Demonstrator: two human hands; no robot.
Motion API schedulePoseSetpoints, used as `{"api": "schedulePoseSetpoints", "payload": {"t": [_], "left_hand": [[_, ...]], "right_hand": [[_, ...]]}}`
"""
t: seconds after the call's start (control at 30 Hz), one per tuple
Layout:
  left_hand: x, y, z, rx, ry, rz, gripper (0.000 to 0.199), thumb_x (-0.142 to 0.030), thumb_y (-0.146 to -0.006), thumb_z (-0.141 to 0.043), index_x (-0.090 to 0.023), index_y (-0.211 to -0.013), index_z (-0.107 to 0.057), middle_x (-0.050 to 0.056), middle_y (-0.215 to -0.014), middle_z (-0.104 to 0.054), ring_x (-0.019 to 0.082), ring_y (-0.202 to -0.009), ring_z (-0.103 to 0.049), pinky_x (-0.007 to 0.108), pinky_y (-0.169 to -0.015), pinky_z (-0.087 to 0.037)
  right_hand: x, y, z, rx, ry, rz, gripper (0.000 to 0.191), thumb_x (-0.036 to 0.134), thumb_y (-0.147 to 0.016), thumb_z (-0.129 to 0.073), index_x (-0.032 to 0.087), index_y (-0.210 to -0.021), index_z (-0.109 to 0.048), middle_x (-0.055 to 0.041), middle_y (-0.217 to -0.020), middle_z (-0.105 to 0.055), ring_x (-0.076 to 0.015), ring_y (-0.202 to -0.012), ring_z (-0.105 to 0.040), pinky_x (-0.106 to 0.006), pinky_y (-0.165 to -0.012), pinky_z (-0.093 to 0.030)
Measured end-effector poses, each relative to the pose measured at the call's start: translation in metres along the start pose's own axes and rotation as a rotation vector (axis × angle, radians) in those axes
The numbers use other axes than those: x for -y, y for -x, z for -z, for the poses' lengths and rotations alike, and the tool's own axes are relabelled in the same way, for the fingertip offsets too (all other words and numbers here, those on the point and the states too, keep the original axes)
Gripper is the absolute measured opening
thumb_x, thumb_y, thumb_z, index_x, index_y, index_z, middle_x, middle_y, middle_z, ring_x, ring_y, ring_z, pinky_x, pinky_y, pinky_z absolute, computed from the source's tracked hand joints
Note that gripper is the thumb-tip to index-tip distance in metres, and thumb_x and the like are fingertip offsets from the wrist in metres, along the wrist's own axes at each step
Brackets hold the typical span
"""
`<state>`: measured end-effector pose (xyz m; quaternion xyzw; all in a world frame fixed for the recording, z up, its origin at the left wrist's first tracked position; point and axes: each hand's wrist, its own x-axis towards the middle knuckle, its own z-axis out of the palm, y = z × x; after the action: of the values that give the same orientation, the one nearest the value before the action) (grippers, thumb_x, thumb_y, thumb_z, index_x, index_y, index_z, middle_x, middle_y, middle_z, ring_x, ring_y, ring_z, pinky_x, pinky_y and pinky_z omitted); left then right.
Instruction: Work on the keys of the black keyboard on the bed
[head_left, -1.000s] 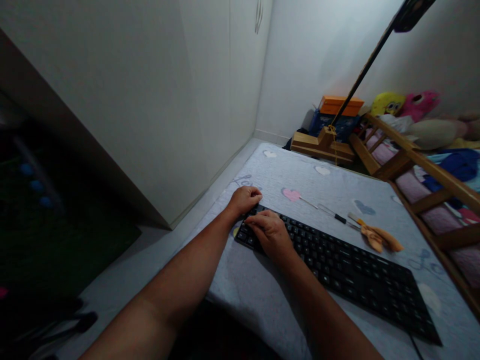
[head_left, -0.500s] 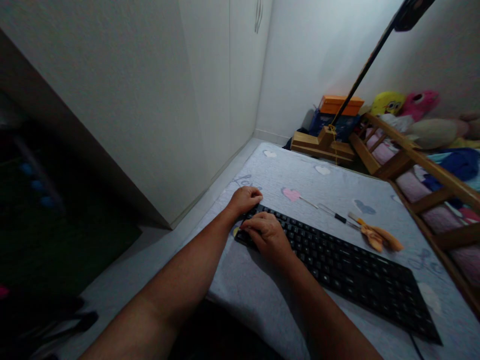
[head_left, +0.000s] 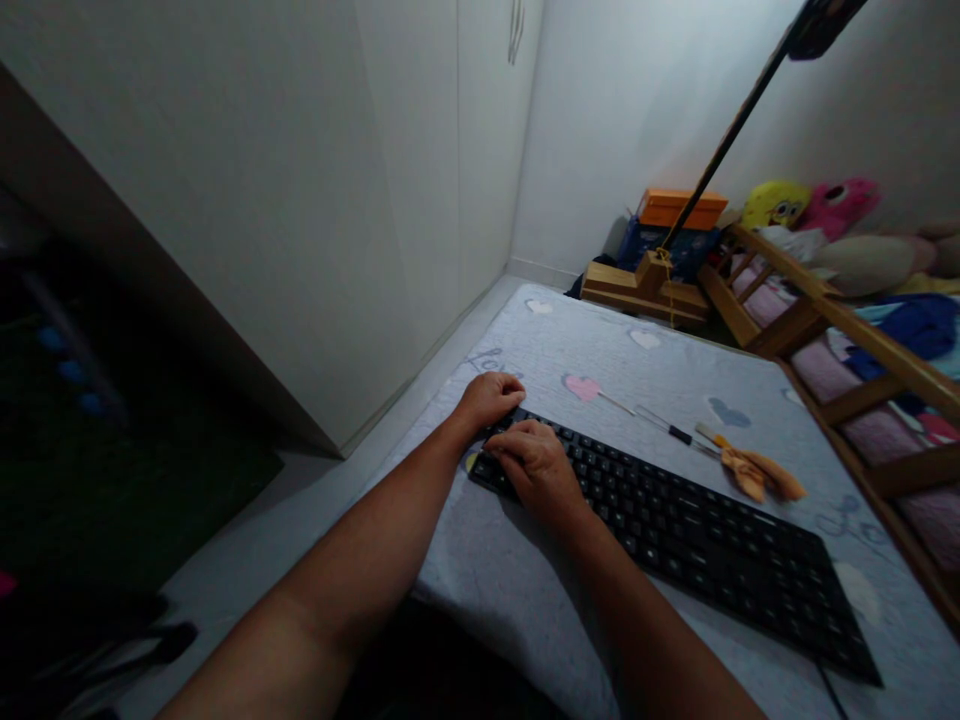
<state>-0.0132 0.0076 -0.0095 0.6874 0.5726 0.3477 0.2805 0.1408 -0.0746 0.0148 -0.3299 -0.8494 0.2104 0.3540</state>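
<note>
A black computer keyboard (head_left: 675, 510) lies at a slant on a pale cloth with heart prints. At its far left corner is my left hand (head_left: 487, 400), fingers curled closed against the edge. My right hand (head_left: 536, 465) bends over the keys at the left end, thumb and fingertips pinched together low on the keys. Whatever sits in that pinch is too small or hidden to make out. Behind the keyboard lie a thin metal tool with a black grip (head_left: 680, 436), a small brush (head_left: 709, 434) and a bunched orange cloth (head_left: 757, 473).
The cloth-covered surface (head_left: 517, 590) ends just before my body. A white cabinet (head_left: 405, 200) rises on the left. To the right runs a wooden bed rail (head_left: 862, 320); a dark pole on a wooden base (head_left: 645, 285) stands behind. The keyboard's cable (head_left: 829, 690) trails toward me.
Very little differs. My right hand has shifted slightly at the keyboard's left end; my left hand and the keyboard keep their places.
</note>
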Motion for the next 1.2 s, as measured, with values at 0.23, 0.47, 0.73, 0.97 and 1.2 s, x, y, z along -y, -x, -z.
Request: {"api": "schedulePoseSetpoints", "payload": {"t": [0.23,0.47,0.73,0.97,1.2], "left_hand": [[0.0,0.0,0.0,0.0,0.001,-0.006,0.024,-0.029,-0.078,-0.058,-0.016,-0.081,-0.077,0.003,-0.074,-0.074,0.016,-0.071,-0.065,0.024,-0.066,-0.047],[0.002,0.0,0.0,0.005,0.004,-0.008,0.025,-0.03,-0.078,-0.057,-0.015,-0.082,-0.077,0.003,-0.074,-0.074,0.016,-0.07,-0.065,0.024,-0.064,-0.047],[0.001,0.001,0.0,0.003,0.001,-0.008,0.024,-0.029,-0.077,-0.057,-0.015,-0.083,-0.077,0.003,-0.074,-0.074,0.017,-0.071,-0.065,0.025,-0.065,-0.046],[-0.002,0.001,0.001,0.002,-0.008,-0.004,0.024,-0.028,-0.078,-0.058,-0.015,-0.082,-0.077,0.003,-0.074,-0.074,0.017,-0.072,-0.065,0.025,-0.066,-0.046],[-0.001,0.001,0.001,0.0,-0.003,-0.001,0.024,-0.028,-0.078,-0.058,-0.015,-0.083,-0.077,0.004,-0.074,-0.074,0.017,-0.071,-0.065,0.025,-0.065,-0.046]], "right_hand": [[0.006,0.001,0.002,0.05,-0.025,-0.018,0.02,0.011,-0.087,-0.062,0.022,-0.091,-0.077,-0.005,-0.085,-0.068,-0.0192,-0.087,-0.062,-0.034,-0.083,-0.046],[0.005,0.001,0.01,0.055,-0.021,-0.045,0.019,0.009,-0.086,-0.062,0.021,-0.088,-0.076,-0.0038,-0.082,-0.067,-0.0184,-0.084,-0.06,-0.034,-0.082,-0.044],[0.003,0.004,0.013,0.051,-0.039,-0.056,0.017,0.01,-0.086,-0.063,0.021,-0.089,-0.076,-0.0034,-0.081,-0.067,-0.0188,-0.084,-0.06,-0.034,-0.081,-0.044],[0.004,0.002,0.005,0.05,-0.06,-0.047,0.019,0.01,-0.086,-0.064,0.021,-0.092,-0.077,-0.0046,-0.085,-0.066,-0.0189,-0.085,-0.061,-0.034,-0.083,-0.045],[0.003,0.003,0.017,0.057,-0.052,-0.071,0.018,0.008,-0.085,-0.063,0.021,-0.086,-0.076,-0.0031,-0.081,-0.067,-0.0185,-0.083,-0.061,-0.034,-0.082,-0.045]]}}
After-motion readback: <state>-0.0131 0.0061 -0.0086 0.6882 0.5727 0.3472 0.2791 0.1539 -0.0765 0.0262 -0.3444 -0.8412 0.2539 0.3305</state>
